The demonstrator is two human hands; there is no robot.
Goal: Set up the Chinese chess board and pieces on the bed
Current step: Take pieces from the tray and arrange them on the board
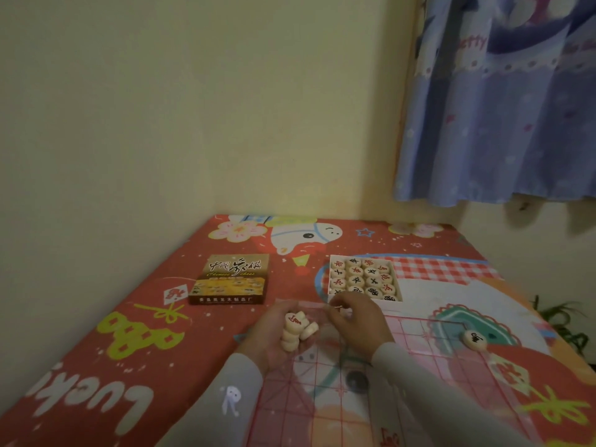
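Fingers of my left hand [277, 333] curl round a stack of pieces [295, 330]; my right hand [354, 321] pinches one beside them, over the board [419, 366]. Tray [364, 278] sits at twelve o'clock, nearer my right.

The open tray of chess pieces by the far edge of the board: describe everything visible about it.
The white tray is a shallow, square, lidless box, seemingly cardboard, lying flat on the red bedsheet just beyond the transparent board. It holds pale round wooden pieces packed in rows, faces up, with red or black characters. The right hand hides its near-left corner; contact cannot be told.
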